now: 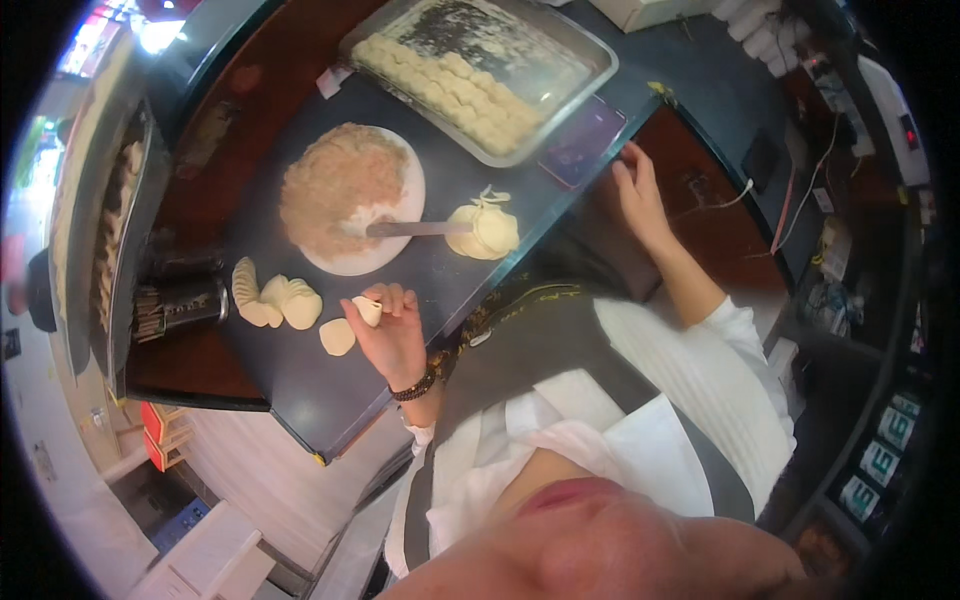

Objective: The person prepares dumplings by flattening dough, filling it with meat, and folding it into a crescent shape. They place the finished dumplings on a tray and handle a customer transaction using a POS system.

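My left hand (390, 334), with a beaded bracelet at the wrist, holds a small folded dough wrapper (367, 310) between thumb and fingers; whether it has filling inside cannot be told. Beside it a round wrapper (337, 337) lies flat on the dark table. Fanned wrappers (300, 304) lie further left. A white plate (409, 169) bears a mound of minced filling (341, 180). A flat stick (420, 229) reaches from the plate onto a stack of wrappers (487, 232). My right hand (641, 191) is at the table's edge near a phone (585, 142), fingers apart, holding nothing.
A metal tray (600, 64) with rows of dumplings and a floury surface stands at the back. On the left are a metal canister (202, 298) of sticks and tilted trays (124, 232). A cable (724, 202) lies at the right, near a side counter.
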The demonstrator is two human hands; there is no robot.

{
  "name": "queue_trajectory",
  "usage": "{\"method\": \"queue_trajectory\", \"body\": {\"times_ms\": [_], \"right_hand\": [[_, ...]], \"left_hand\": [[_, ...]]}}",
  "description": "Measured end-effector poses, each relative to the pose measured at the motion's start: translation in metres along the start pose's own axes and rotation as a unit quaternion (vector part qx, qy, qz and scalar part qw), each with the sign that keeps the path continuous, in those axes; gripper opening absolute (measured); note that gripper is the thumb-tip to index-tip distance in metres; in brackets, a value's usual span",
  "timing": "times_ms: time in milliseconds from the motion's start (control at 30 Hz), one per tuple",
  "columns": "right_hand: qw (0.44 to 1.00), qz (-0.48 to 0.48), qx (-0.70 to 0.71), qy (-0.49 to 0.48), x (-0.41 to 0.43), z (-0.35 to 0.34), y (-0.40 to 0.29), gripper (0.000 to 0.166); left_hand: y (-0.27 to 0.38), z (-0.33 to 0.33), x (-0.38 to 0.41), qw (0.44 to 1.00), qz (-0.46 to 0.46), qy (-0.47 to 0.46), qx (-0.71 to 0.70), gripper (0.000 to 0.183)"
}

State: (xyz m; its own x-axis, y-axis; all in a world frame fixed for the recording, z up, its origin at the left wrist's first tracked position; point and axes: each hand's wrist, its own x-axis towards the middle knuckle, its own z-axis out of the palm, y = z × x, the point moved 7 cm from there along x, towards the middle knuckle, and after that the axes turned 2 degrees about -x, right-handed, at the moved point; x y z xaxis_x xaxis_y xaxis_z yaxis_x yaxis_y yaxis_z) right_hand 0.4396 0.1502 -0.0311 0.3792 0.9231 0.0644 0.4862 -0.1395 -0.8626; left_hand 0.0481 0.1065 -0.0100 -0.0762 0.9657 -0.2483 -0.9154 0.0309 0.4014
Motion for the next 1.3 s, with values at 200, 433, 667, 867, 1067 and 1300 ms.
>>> {"method": "queue_trajectory", "body": {"times_ms": [200, 433, 667, 867, 1067, 1300], "right_hand": [[0.949, -0.247, -0.186, -0.062, -0.007, 0.005, -0.078, 0.030], [0.905, -0.333, -0.245, -0.101, -0.005, 0.019, -0.078, 0.019], [0.908, -0.362, -0.207, -0.032, -0.003, -0.011, -0.069, 0.013], [0.907, -0.375, -0.190, -0.024, 0.001, -0.005, -0.080, 0.012], [0.907, -0.383, -0.175, -0.019, 0.003, 0.004, -0.080, 0.013], [0.893, -0.391, -0.219, -0.048, 0.002, 0.016, -0.071, 0.013]], "left_hand": [[-0.006, 0.003, 0.008, 1.000, -0.020, -0.020, -0.005, 0.036], [-0.006, 0.006, 0.006, 1.000, -0.003, 0.004, 0.016, 0.037], [-0.019, 0.014, 0.008, 0.998, -0.019, 0.023, 0.047, 0.038], [-0.023, 0.020, 0.007, 0.998, -0.029, 0.017, 0.053, 0.040], [-0.025, 0.020, 0.005, 0.998, -0.021, 0.030, 0.054, 0.040], [-0.027, 0.022, 0.005, 0.998, -0.016, 0.022, 0.064, 0.040]]}}
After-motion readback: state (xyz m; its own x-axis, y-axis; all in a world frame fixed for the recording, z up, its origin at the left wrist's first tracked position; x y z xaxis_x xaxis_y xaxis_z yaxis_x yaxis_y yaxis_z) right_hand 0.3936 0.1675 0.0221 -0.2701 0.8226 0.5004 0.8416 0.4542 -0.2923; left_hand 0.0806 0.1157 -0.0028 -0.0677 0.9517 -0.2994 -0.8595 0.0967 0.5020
